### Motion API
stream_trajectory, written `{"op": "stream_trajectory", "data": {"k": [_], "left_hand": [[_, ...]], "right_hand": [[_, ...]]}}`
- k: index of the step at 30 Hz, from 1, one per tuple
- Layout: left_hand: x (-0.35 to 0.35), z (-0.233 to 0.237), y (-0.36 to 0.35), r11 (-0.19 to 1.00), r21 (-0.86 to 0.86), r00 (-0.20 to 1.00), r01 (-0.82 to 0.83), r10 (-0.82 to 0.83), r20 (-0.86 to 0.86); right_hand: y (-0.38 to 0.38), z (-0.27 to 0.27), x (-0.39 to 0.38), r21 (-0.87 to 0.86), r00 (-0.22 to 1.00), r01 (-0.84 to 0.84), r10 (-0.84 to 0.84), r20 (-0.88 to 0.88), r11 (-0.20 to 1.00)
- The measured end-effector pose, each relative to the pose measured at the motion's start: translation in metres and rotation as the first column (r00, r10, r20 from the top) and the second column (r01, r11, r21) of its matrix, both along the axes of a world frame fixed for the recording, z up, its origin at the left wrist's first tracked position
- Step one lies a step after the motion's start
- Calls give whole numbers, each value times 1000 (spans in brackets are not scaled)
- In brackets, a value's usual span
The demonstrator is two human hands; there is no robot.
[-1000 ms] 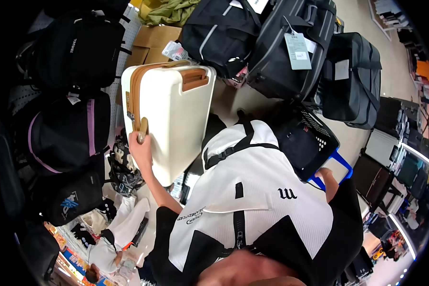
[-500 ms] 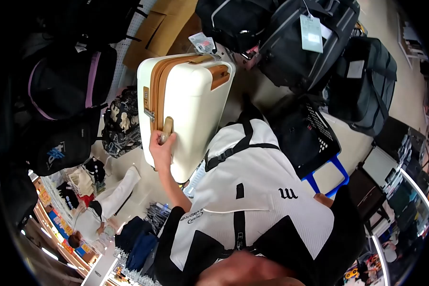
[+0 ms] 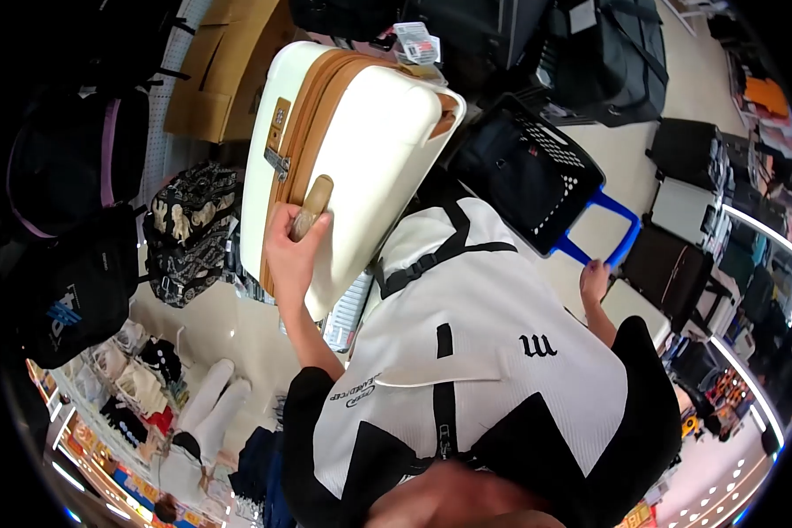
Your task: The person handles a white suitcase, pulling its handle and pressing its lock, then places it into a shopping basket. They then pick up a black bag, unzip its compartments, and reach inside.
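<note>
My left hand (image 3: 294, 251) is closed around the tan side handle of a cream suitcase (image 3: 370, 150). The suitcase leans at a tilt, with a brown zip band, a small lock on its side and a paper tag (image 3: 417, 44) near its top. My right hand (image 3: 595, 280) is closed on the blue handle (image 3: 632, 231) of a black shopping basket (image 3: 581, 176). Something dark lies inside the basket.
Dark backpacks (image 3: 62, 282) hang at the left, beside a patterned bag (image 3: 194, 220). A cardboard box (image 3: 224, 75) and black bags (image 3: 616, 62) stand beyond the suitcase. More suitcases (image 3: 669, 273) are at the right. A person (image 3: 185, 462) is at the lower left.
The suitcase is closer and more tilted, still in my left hand. My right hand has come into fuller view at the basket handle. The surroundings have shifted with my view.
</note>
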State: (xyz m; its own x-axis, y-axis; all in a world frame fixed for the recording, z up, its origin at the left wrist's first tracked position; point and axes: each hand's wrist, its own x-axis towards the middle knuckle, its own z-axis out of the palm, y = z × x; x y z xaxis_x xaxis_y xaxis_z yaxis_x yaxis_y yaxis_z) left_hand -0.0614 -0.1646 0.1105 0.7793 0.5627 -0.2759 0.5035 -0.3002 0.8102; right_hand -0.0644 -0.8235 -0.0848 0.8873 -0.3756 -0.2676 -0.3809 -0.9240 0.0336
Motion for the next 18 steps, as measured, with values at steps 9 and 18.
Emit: {"op": "stream_trajectory", "data": {"k": [9, 18], "left_hand": [[13, 24, -68, 931, -158, 941, 328, -309, 135], [38, 51, -144, 766, -38, 763, 642, -633, 133]], "right_hand": [[-90, -40, 0, 691, 708, 618, -646, -284, 374], [-99, -72, 14, 722, 711, 544, -692, -126, 428]]}}
